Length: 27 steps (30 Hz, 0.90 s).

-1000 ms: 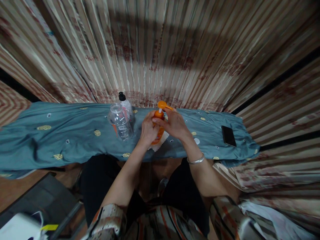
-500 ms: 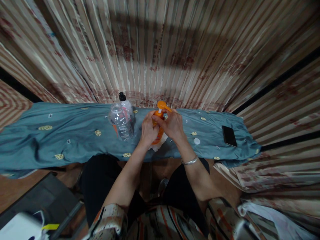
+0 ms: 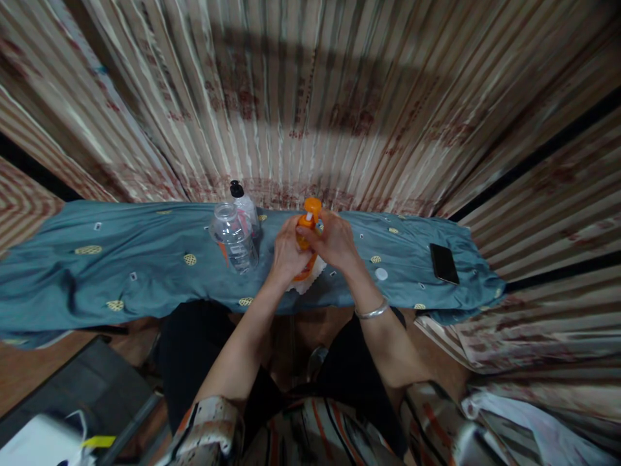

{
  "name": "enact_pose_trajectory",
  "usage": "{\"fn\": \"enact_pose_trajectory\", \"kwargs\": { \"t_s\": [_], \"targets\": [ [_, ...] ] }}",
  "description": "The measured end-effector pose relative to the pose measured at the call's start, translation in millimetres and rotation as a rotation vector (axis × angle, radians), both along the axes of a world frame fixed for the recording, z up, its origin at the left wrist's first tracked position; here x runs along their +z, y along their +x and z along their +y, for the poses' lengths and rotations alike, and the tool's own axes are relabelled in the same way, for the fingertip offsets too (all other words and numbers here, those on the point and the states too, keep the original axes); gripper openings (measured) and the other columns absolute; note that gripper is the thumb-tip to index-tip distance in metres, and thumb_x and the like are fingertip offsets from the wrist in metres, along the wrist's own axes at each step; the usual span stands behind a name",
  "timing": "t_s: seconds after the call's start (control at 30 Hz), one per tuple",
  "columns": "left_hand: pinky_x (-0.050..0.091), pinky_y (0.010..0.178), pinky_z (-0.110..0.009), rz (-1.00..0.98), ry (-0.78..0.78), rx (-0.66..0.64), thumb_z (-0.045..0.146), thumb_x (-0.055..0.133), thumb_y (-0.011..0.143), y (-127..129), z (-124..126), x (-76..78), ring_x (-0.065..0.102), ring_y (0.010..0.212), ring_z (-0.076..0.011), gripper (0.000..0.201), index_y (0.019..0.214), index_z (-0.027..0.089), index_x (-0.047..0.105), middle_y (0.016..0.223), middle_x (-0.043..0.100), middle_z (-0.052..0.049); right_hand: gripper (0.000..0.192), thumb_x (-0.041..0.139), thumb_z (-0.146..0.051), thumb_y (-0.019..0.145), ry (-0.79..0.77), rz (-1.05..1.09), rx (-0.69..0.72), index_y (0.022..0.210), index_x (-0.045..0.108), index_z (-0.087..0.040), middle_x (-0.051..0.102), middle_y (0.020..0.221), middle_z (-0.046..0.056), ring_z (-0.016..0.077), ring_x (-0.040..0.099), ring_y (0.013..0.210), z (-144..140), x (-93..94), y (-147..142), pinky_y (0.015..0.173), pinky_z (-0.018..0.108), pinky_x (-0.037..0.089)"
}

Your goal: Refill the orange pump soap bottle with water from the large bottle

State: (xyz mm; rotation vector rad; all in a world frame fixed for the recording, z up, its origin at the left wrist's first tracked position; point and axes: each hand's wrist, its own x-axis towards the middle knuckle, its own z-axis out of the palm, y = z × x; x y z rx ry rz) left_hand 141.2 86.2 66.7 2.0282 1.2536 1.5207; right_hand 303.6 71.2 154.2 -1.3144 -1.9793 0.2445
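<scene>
An orange pump bottle (image 3: 306,241) stands in front of me, partly covered by my hands. My left hand (image 3: 288,251) is wrapped round its body from the left side. On the right, my right hand (image 3: 336,241) closes on the top of the bottle at the orange pump head (image 3: 313,206), thumb across the front near the collar. Its other fingertips are hidden behind. Under the bottle lies a white scallop-edged cloth or paper (image 3: 315,275). To the left stands a clear, open-topped plastic bottle (image 3: 235,241), close to a bottle with a black pump (image 3: 246,210).
A patterned blue-green cloth (image 3: 155,259) covers the narrow table. Toward its right end lie a black phone (image 3: 444,263) and a small white disc (image 3: 381,274). A striped curtain (image 3: 301,97) hangs right behind the table. My knees are below the front edge.
The orange pump head has turned, so its spout, which pointed right, now looks shorter and is mostly hidden by my right hand. My left hand stays round the bottle.
</scene>
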Motion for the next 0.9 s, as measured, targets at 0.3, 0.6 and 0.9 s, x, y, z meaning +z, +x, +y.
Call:
{"fn": "enact_pose_trajectory", "kwargs": {
  "t_s": [0.3, 0.6, 0.9],
  "targets": [
    [0.069, 0.123, -0.064, -0.006, 0.006, 0.022, 0.056, 0.087, 0.110, 2.4, -0.6, 0.3, 0.079, 0.142, -0.0352, 0.061, 0.160, 0.023, 0.073, 0.158, 0.079, -0.015, 0.036, 0.086, -0.047, 0.113, -0.078, -0.026, 0.102, 0.136, 0.080, -0.021, 0.087, 0.143, 0.019, 0.0405, 0.080, 0.137, -3.0, 9.8, 8.1, 0.121, 0.054, 0.063],
    [0.071, 0.119, -0.062, -0.022, -0.020, 0.013, 0.055, 0.085, 0.112, 1.1, -2.4, 1.6, 0.079, 0.140, -0.0346, 0.058, 0.160, 0.023, 0.073, 0.162, 0.076, -0.016, 0.028, 0.081, -0.048, 0.115, 0.017, -0.106, -0.040, 0.123, 0.081, -0.021, 0.089, 0.123, 0.020, 0.0425, 0.081, 0.124, -5.1, 0.1, -3.3, 0.112, 0.056, 0.064],
    [0.067, 0.126, -0.051, -0.031, -0.048, -0.022, 0.031, 0.098, 0.086, 6.8, -4.8, 6.9, 0.082, 0.148, -0.0377, 0.094, 0.167, 0.027, 0.051, 0.159, 0.082, -0.015, 0.028, 0.077, -0.036, 0.116, -0.036, -0.098, 0.109, 0.139, 0.080, -0.021, 0.089, 0.138, 0.016, 0.0365, 0.082, 0.130, -0.8, 3.4, 7.5, 0.116, 0.050, 0.063]
  ]
}}
